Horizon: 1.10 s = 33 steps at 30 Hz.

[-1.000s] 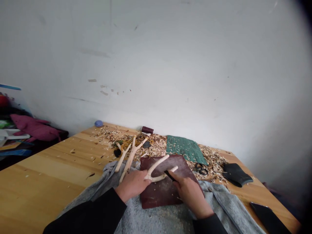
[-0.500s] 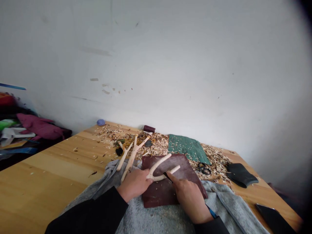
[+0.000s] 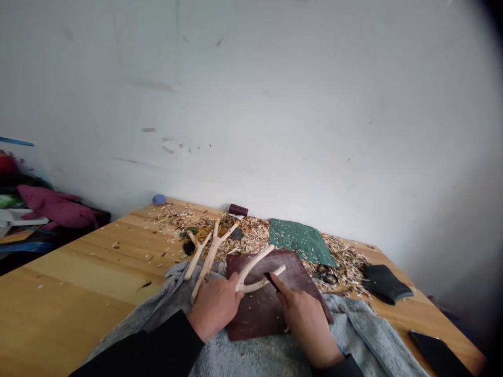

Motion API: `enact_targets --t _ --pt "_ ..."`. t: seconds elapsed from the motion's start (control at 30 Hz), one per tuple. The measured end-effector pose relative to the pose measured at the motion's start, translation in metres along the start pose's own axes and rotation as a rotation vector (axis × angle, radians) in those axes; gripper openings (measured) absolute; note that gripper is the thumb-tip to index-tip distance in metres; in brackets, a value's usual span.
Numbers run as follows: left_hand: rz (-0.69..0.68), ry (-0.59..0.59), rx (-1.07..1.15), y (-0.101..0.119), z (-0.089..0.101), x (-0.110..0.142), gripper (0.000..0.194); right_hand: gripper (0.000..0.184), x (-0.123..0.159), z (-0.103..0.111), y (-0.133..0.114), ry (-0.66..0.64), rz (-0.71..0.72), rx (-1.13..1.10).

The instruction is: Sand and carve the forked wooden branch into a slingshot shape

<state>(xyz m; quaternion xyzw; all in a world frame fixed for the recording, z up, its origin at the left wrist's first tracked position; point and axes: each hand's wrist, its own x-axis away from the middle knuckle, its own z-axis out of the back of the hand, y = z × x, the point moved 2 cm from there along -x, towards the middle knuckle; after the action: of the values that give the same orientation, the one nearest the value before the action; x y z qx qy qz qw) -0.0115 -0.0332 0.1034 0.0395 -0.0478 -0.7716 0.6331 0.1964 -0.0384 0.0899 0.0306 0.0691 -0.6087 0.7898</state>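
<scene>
My left hand point(image 3: 218, 306) is closed around the base of a peeled, pale forked stick point(image 3: 253, 264), its two prongs pointing away to the right. In my right hand point(image 3: 308, 319) is a small dark-bladed knife point(image 3: 271, 281), its handle mostly hidden by the fingers. The blade lies against the lower prong, short of its tip. Beneath both is a dark red-brown sheet point(image 3: 259, 322), which looks like leather, with a few wood chips on it. Two more peeled forks, a larger one point(image 3: 211, 254) and a smaller one point(image 3: 196, 257), lie just beyond my left hand.
Wood shavings point(image 3: 255, 233) cover the table's back, around a green cloth point(image 3: 301, 241), a dark red thread spool point(image 3: 238, 210) and black-handled scissors point(image 3: 328, 276). A black folded piece point(image 3: 385, 283) and a phone point(image 3: 438, 351) lie right. Grey fabric point(image 3: 365, 330) drapes the near edge.
The knife has shifted slightly along the lower prong toward its tip, and its blade is turned more upright. My left hand keeps its hold. The whole view has shifted slightly.
</scene>
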Motion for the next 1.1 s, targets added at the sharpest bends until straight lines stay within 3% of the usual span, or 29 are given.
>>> enact_targets --t 0.13,0.23,0.37,0.47,0.57,0.67,0.93,1.1 --pt "0.026 0.084 0.102 -0.004 0.008 0.000 0.021 0.056 -0.001 -0.004 -0.002 0.151 0.033 0.020" --pt "0.071 0.105 0.448 -0.004 0.014 0.000 0.010 0.049 0.002 -0.005 -0.007 0.327 0.078 0.034" --pt "0.032 -0.116 1.164 0.005 0.007 0.003 0.015 0.041 0.005 -0.005 -0.013 0.502 0.192 0.119" --pt "0.017 -0.195 1.416 0.013 -0.001 0.006 0.031 0.059 0.005 -0.005 -0.012 0.532 0.148 0.187" --pt "0.026 -0.237 1.521 0.017 -0.006 0.008 0.051 0.073 0.004 -0.009 -0.008 0.540 0.101 0.216" --pt "0.034 -0.258 1.569 0.019 -0.006 0.009 0.061 0.075 0.003 -0.015 -0.005 0.551 0.118 0.223" --pt "0.012 -0.190 1.553 0.022 -0.008 0.012 0.061 0.055 0.006 -0.007 -0.019 0.568 0.022 0.276" --pt "0.010 -0.222 1.536 0.022 -0.006 0.012 0.055 0.056 0.006 -0.006 -0.020 0.543 0.010 0.303"
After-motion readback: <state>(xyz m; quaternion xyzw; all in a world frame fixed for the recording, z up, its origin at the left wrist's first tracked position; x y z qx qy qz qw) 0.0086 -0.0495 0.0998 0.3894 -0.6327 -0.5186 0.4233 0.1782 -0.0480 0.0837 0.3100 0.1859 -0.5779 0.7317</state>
